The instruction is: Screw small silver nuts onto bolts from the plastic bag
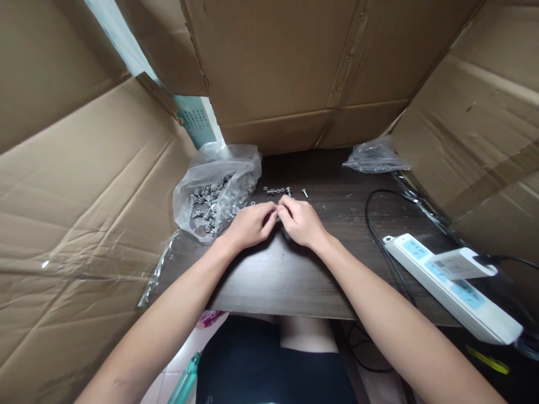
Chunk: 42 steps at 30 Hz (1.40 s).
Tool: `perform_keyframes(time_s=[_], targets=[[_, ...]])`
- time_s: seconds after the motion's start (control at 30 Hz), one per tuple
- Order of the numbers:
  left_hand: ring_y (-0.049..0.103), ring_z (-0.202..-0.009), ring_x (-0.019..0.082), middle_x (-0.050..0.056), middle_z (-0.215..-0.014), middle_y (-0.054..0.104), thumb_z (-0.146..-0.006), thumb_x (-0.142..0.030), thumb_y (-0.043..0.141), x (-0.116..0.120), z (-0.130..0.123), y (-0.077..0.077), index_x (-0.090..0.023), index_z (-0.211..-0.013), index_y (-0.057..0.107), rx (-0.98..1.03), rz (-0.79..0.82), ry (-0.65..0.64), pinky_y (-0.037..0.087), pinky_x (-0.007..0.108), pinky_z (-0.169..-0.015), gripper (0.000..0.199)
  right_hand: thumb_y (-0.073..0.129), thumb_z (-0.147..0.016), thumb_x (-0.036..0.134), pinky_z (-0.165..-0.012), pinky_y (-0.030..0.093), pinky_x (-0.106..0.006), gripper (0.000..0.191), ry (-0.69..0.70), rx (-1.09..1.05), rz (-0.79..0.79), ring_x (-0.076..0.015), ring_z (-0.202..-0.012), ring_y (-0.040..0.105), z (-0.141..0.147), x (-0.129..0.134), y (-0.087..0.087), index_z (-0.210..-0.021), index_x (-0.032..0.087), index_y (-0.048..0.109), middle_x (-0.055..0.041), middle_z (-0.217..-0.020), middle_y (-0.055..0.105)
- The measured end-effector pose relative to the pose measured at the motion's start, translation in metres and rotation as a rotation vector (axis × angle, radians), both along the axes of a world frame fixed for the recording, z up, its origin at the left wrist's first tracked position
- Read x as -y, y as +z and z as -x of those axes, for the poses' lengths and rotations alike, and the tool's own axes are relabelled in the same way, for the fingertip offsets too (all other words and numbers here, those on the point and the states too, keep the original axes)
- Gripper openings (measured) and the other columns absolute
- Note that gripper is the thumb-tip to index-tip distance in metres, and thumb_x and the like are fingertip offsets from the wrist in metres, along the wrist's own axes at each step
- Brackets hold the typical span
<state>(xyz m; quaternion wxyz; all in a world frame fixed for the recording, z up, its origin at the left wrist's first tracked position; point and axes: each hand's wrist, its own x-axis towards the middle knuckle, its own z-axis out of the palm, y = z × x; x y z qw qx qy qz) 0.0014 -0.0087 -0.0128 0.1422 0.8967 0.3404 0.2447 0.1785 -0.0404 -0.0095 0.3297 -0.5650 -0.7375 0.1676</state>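
Observation:
My left hand point(254, 225) and my right hand point(300, 220) meet over the middle of the dark table, fingertips pinched together. Whatever sits between them is hidden by the fingers and too small to make out. Just beyond the hands lie several small metal washers and screws point(275, 191). A single screw point(305, 193) rests apart, a little to the right of that group. Left of my left hand, an open clear plastic bag point(185, 193) holds many shiny metal fasteners point(210, 196).
Cardboard walls point(286, 62) enclose the dark wooden table point(269, 280) at the back and sides. A flattened clear bag point(376, 156) lies at the back right. On the right, a white power strip point(446, 292) carries a plugged-in white adapter point(463, 264), with a black cable point(368, 216) looping beside it.

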Motion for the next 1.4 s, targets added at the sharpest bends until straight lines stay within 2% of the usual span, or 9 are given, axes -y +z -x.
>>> perform_keyframes(time_s=[0.5,0.87,1.17,1.4], targets=[[0.064,-0.076,0.02,0.007,-0.086,0.07,-0.101,-0.025,0.044,0.0003,-0.0002,-0.0005,-0.018,-0.094,0.061,0.011,-0.031,-0.006,0.044,0.03,-0.068,0.02,0.042,-0.095,0.034,-0.065,0.033,-0.03,0.021,0.01,-0.044,-0.012,-0.0192,-0.065,0.053,0.0003,0.0,-0.0009,-0.079,0.023,0.048,-0.0018,-0.07,0.059],[0.064,-0.078,0.02,0.007,-0.087,0.07,-0.101,-0.026,0.043,-0.0012,0.0003,-0.0028,-0.018,-0.094,0.061,0.018,-0.041,-0.017,0.044,0.03,-0.069,0.021,0.044,-0.095,0.034,-0.063,0.031,-0.03,0.02,0.01,-0.045,-0.028,-0.0186,-0.063,0.052,-0.0003,-0.0009,-0.0022,-0.08,0.023,0.05,-0.0018,-0.069,0.059],[0.059,-0.07,0.018,0.005,-0.079,0.065,-0.101,-0.025,0.044,-0.0023,-0.001,-0.0052,-0.017,-0.087,0.058,0.066,-0.062,-0.024,0.039,0.029,-0.064,0.021,0.037,-0.102,0.038,-0.061,0.026,-0.03,0.033,-0.021,0.058,-0.032,-0.0185,-0.061,0.049,0.0008,-0.0021,-0.0038,-0.073,0.023,0.045,-0.0038,-0.066,0.057],[0.059,-0.065,0.015,0.002,-0.077,0.065,-0.099,-0.025,0.052,-0.0035,-0.0033,-0.004,-0.016,-0.103,0.062,0.205,0.021,-0.038,0.044,0.027,-0.066,0.015,0.038,-0.102,0.039,-0.061,0.025,-0.03,0.035,-0.085,0.044,-0.025,-0.0185,-0.061,0.049,0.0015,-0.0048,-0.0049,-0.073,0.022,0.05,-0.0041,-0.066,0.058]])
